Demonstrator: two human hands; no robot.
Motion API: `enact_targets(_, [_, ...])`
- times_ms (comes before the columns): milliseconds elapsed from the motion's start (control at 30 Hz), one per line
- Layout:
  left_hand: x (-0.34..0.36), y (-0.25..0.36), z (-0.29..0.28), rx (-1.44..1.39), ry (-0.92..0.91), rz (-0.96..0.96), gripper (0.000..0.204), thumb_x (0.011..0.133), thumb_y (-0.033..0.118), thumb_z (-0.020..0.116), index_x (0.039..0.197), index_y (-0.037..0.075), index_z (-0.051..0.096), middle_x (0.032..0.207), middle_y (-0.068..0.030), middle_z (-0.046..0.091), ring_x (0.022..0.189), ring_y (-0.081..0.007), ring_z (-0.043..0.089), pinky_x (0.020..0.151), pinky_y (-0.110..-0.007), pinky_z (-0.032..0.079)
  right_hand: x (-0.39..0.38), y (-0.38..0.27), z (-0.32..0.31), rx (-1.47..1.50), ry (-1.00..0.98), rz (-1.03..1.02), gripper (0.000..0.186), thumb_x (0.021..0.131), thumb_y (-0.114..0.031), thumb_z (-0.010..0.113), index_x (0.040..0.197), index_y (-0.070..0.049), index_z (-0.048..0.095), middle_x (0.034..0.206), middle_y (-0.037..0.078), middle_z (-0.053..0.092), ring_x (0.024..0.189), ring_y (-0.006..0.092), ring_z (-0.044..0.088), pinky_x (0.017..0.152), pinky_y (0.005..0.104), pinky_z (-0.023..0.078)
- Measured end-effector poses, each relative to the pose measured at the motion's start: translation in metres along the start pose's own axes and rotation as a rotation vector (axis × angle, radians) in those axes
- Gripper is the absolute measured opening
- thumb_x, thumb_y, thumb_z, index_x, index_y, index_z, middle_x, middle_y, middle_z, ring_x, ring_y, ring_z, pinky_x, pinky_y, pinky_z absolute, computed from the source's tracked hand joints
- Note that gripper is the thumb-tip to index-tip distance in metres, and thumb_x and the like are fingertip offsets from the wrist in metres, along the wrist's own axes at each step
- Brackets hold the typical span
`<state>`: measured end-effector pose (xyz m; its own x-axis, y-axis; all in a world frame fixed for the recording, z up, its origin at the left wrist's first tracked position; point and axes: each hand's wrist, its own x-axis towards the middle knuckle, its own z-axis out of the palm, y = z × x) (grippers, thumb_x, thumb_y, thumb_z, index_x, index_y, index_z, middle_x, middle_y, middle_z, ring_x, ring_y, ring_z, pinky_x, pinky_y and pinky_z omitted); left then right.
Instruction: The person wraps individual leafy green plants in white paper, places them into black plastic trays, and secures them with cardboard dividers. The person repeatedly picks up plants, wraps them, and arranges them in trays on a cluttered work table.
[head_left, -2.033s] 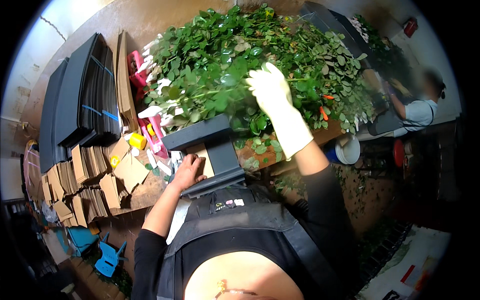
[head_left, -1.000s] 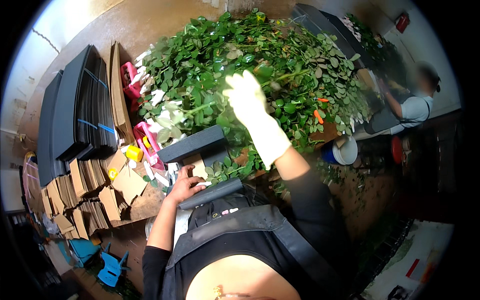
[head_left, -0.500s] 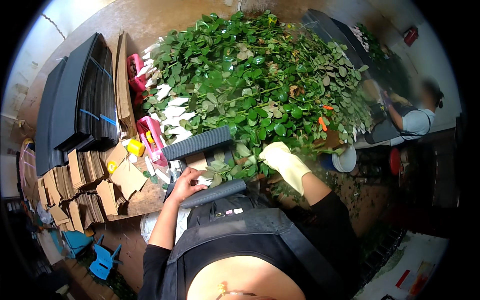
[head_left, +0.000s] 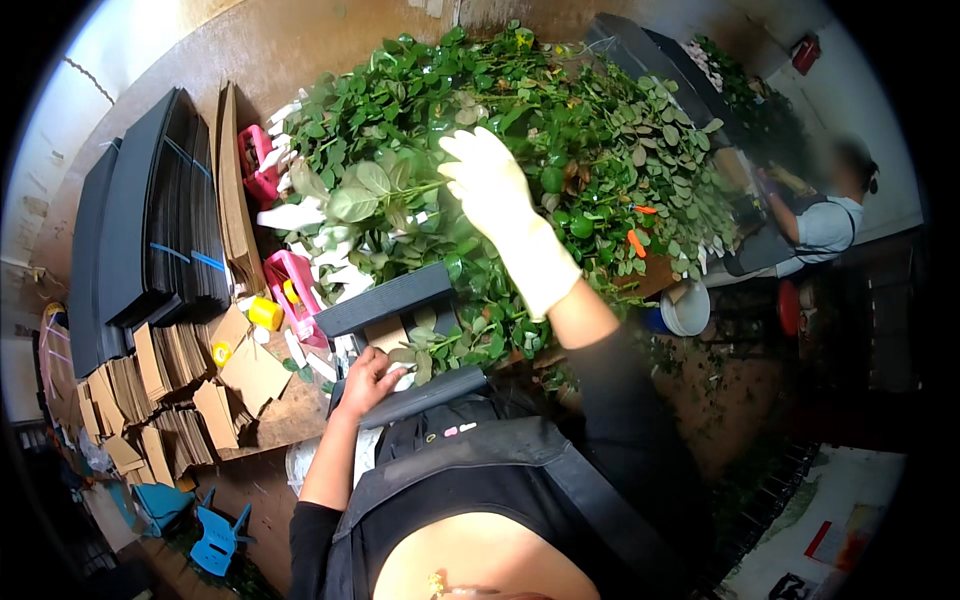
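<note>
My right hand (head_left: 492, 190), in a cream glove, is raised over the pile of leafy rose stems (head_left: 600, 130). Pinched in it is a single rose stem (head_left: 362, 195), its white-sleeved head pointing left. My bare left hand (head_left: 366, 384) rests low at the table's front edge. Its fingers are curled on white-sleeved rose heads (head_left: 397, 381) lying in a black corrugated sheet (head_left: 385, 302), which is bent up on both sides. Leaves of these roses stick out to the right. A brown card piece (head_left: 384, 333) shows inside the sheet.
Stacked black sheets (head_left: 130, 210) and brown card pieces (head_left: 180, 420) stand at left. Pink holders (head_left: 290, 285) and a yellow tape roll (head_left: 264, 313) lie beside the flowers. Orange-handled tools (head_left: 636, 243) sit among leaves. A white bucket (head_left: 686, 308) and a co-worker (head_left: 825, 225) are at right.
My right hand has moved from beside the sheet up and away over the pile, and now has a rose stem in it. My left hand has stayed at the sheet.
</note>
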<state>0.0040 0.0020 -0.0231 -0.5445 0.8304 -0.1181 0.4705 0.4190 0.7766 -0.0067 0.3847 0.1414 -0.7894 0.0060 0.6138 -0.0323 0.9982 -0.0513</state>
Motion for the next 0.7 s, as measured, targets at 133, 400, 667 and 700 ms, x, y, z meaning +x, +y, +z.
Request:
enact_targets(133, [0.001,-0.026,0.021,0.067,0.166,0.168,0.028,0.089,0.024,0.079,0.104,0.003,0.067,0.096,-0.0107,0.061,0.085,-0.0268,0.063,0.075,-0.037,0.053,-0.014,-0.046,-0.082,0.425,0.101,-0.217,0.020,0.081,-0.002,0.072,0.100,-0.004,0.075,0.091,0.009,0.074,0.076,0.0263,0.071,0.068,0.0330,0.059])
enact_targets(400, [0.002,-0.017,0.023,-0.442,0.195,-0.090,0.089,0.076,0.009,0.090,0.151,0.010,0.042,0.125,-0.0109,0.065,0.114,-0.0231,0.065,0.100,-0.036,0.053,-0.134,-0.053,-0.010,0.096,-1.319,0.586,0.017,0.082,-0.016,0.063,0.090,-0.007,0.074,0.094,0.013,0.076,0.083,0.0335,0.070,0.073,0.0440,0.054])
enact_targets(667, [0.000,-0.007,0.013,-0.251,0.149,0.002,0.049,0.086,0.015,0.082,0.132,0.010,0.066,0.120,-0.0100,0.062,0.107,-0.0238,0.065,0.089,-0.035,0.057,-0.128,-0.041,-0.007,-0.026,-1.305,0.091,0.026,0.092,-0.033,0.067,0.109,-0.016,0.076,0.110,0.010,0.076,0.098,0.0291,0.073,0.085,0.0383,0.058])
enact_targets(700, [0.005,-0.005,0.012,-0.238,0.139,0.022,0.047,0.087,0.015,0.080,0.132,0.009,0.066,0.123,-0.0111,0.060,0.107,-0.0247,0.064,0.090,-0.036,0.056,-0.112,-0.033,-0.001,-0.010,-1.394,0.300,0.027,0.095,-0.033,0.063,0.116,-0.019,0.074,0.120,0.009,0.073,0.103,0.0257,0.073,0.085,0.0392,0.060])
